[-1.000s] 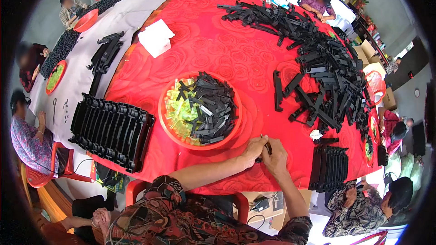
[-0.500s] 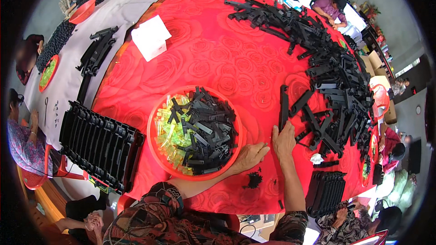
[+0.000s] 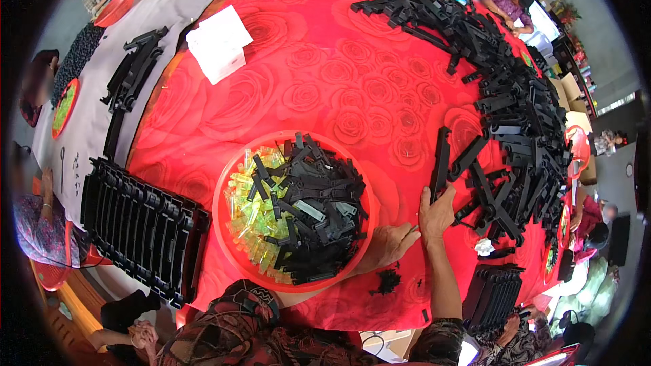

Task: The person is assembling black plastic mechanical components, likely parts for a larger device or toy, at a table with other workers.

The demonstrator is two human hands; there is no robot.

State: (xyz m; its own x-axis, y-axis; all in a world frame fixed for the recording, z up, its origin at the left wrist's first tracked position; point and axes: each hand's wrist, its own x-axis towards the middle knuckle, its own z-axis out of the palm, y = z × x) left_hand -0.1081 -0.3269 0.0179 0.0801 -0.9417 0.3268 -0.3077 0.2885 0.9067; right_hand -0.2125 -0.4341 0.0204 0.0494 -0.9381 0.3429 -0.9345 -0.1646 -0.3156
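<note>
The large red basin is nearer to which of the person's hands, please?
Left: the left hand is just right of the basin; the right hand is farther right, by a black part.

Grey wall (image 3: 600, 30), red-clothed table (image 3: 305, 61)

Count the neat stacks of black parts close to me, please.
2: a larger stack left of the red bowl, and a smaller stack beyond your right hand, toward the lower right. Others farther off may be hidden.

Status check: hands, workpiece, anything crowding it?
Right hand at near end of long black plastic piece, grip unclear. Left hand beside orange-red basin. Piled black parts close, right.
</note>
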